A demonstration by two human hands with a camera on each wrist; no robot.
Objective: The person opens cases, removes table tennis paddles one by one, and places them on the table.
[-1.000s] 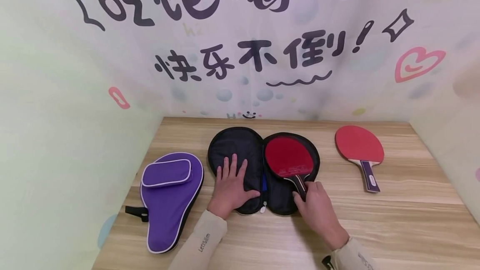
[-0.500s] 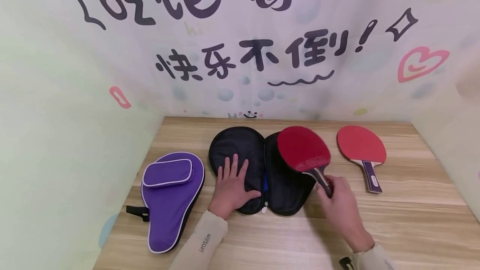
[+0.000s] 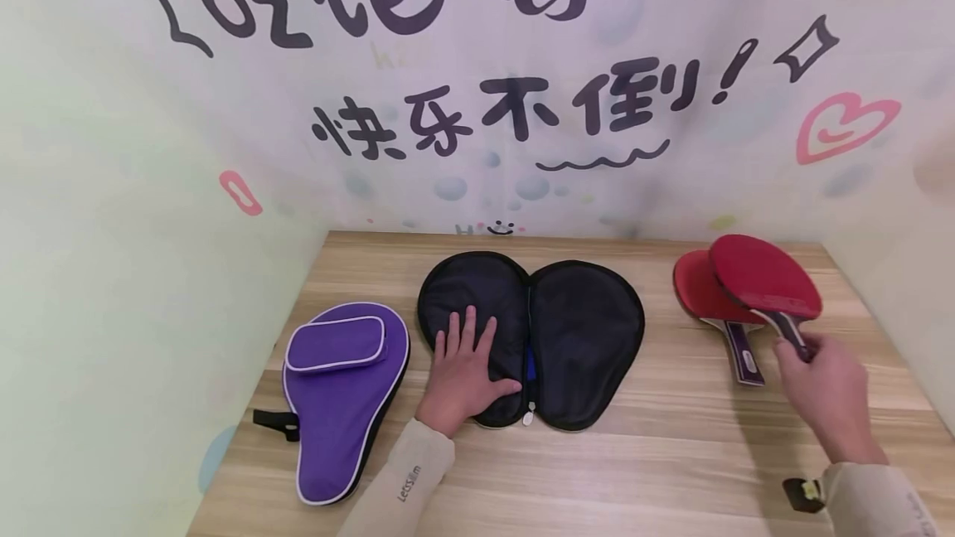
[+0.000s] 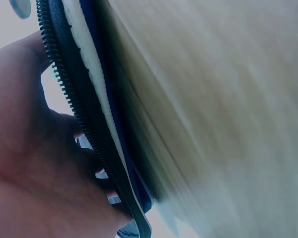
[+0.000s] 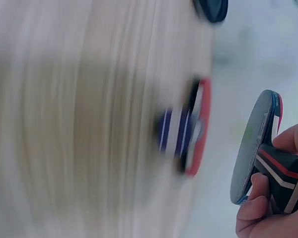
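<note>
A black paddle case lies unzipped and spread flat on the table, both halves bare inside. My left hand rests on its left half with fingers straight and spread; in the left wrist view the zipper edge runs beside the palm. Off to the right, my right hand grips a table tennis paddle by its dark striped handle, red face up. This paddle is raised and overlaps a second red paddle, which lies on the table with its purple handle toward me.
A purple paddle case with white piping and a black strap lies at the left of the wooden table. A printed cloth backdrop stands right behind the table's far edge, with pale walls at both sides.
My right hand has lifted the paddle off the case's right half and carried it rightward, over the second paddle. The left hand has stayed on the case.
</note>
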